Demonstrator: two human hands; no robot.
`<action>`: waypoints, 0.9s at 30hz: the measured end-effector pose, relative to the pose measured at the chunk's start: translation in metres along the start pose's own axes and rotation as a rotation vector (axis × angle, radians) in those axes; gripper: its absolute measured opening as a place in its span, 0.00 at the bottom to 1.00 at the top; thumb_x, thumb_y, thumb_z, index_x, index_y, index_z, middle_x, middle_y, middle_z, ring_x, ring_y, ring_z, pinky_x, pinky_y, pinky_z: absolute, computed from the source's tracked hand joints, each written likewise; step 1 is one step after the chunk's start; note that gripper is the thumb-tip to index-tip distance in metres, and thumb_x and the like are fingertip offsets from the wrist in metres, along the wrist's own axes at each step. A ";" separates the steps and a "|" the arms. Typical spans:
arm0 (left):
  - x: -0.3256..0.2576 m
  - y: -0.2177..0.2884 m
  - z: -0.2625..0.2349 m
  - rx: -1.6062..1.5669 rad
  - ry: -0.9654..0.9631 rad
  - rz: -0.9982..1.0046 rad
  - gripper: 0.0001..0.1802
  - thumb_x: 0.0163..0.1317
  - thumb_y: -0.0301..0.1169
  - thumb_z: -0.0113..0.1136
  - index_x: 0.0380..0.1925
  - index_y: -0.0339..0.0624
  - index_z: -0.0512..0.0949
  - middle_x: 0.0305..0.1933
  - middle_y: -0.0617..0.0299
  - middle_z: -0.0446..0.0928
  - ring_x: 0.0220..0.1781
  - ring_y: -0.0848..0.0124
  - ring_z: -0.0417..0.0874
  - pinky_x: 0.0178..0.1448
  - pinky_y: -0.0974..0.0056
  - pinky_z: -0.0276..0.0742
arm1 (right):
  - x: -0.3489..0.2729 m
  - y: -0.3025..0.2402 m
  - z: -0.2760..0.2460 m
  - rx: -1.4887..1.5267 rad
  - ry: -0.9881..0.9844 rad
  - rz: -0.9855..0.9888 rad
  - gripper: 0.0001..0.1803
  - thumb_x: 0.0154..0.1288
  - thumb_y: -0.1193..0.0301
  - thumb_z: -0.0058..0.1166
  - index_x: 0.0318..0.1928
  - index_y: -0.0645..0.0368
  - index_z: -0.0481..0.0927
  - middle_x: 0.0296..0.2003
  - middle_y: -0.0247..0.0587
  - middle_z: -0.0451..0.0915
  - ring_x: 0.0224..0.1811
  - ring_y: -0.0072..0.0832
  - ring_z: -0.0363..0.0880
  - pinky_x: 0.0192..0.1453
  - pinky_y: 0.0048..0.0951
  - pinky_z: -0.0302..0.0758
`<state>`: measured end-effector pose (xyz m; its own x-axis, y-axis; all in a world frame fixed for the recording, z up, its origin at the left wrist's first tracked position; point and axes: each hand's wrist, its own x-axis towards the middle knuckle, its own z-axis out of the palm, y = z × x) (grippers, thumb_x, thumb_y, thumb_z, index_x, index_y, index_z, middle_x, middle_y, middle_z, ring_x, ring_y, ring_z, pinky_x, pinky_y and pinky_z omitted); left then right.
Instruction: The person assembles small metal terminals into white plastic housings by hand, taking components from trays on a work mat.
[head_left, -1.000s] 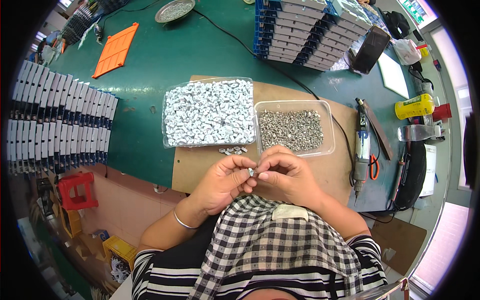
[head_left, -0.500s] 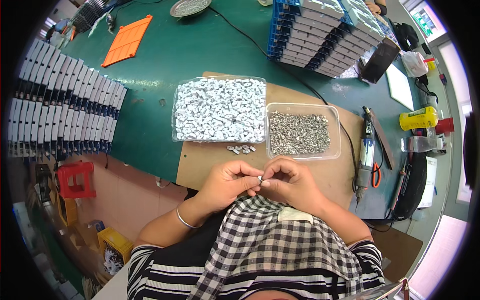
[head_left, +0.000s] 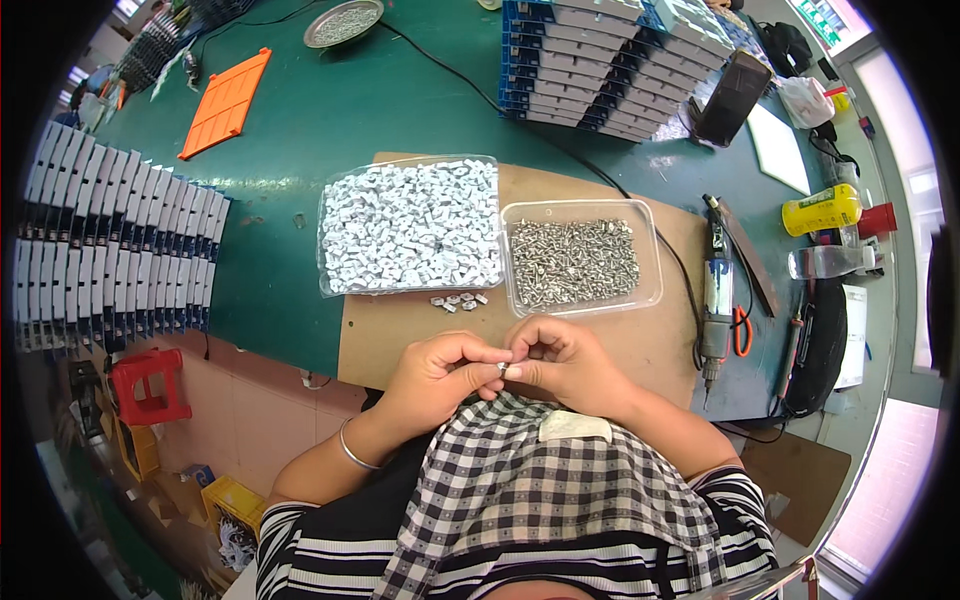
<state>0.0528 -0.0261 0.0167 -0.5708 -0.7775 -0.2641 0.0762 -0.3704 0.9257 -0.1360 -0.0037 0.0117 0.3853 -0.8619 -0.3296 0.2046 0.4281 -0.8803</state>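
Note:
My left hand [head_left: 440, 378] and my right hand [head_left: 568, 368] meet in front of my checked apron, fingertips touching. Pinched between both is a small white plastic piece [head_left: 502, 369], mostly covered by the fingers; whether a screw sits in it I cannot make out. Just beyond the hands lies a short row of loose white pieces [head_left: 460, 302] on a brown board [head_left: 400, 335]. Behind them stands a clear tray [head_left: 322, 275] heaped with similar white pieces. To its right, a clear plastic box [head_left: 655, 290] holds many small metal screws [head_left: 572, 262].
An electric screwdriver [head_left: 717, 300] with a cable lies at the right, near orange-handled scissors [head_left: 742, 332]. Stacked white-and-blue units stand at the left [head_left: 120, 230] and far right [head_left: 600, 75]. An orange panel [head_left: 226, 105] and a metal dish [head_left: 343, 22] lie toward the back.
The whole scene has shifted slightly left in view as the head moved. Both hands stay pinched together; the small white piece shows less white between the fingertips.

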 end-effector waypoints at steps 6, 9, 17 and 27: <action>0.000 0.002 0.008 0.061 0.018 0.059 0.06 0.57 0.19 0.55 0.35 0.32 0.77 0.31 0.59 0.75 0.29 0.76 0.78 0.34 0.74 0.76 | -0.006 -0.006 0.003 0.147 0.012 0.088 0.06 0.57 0.80 0.54 0.33 0.61 0.69 0.31 0.31 0.71 0.33 0.16 0.70 0.35 0.17 0.68; 0.001 0.001 0.009 0.061 0.031 0.103 0.06 0.56 0.19 0.54 0.34 0.32 0.77 0.31 0.58 0.75 0.29 0.77 0.78 0.33 0.74 0.76 | -0.001 -0.009 0.008 0.083 0.041 0.012 0.06 0.57 0.78 0.54 0.32 0.61 0.69 0.28 0.29 0.70 0.31 0.15 0.68 0.33 0.16 0.67; 0.015 0.013 0.000 1.001 0.139 0.572 0.09 0.47 0.19 0.59 0.31 0.40 0.79 0.32 0.56 0.75 0.34 0.62 0.75 0.37 0.65 0.71 | 0.013 -0.045 -0.044 -1.323 0.289 -0.607 0.12 0.48 0.71 0.57 0.36 0.58 0.76 0.34 0.39 0.74 0.38 0.38 0.73 0.42 0.34 0.70; 0.068 0.064 -0.047 1.400 0.304 0.565 0.11 0.43 0.23 0.63 0.30 0.40 0.78 0.28 0.60 0.73 0.36 0.61 0.73 0.39 0.62 0.68 | 0.033 -0.037 -0.059 -1.257 0.254 -0.484 0.06 0.48 0.70 0.57 0.28 0.57 0.78 0.30 0.38 0.74 0.37 0.37 0.72 0.42 0.34 0.69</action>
<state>0.0577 -0.1263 0.0453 -0.5366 -0.7827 0.3153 -0.6847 0.6222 0.3795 -0.1842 -0.0638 0.0132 0.3075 -0.9374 0.1633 -0.7286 -0.3423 -0.5932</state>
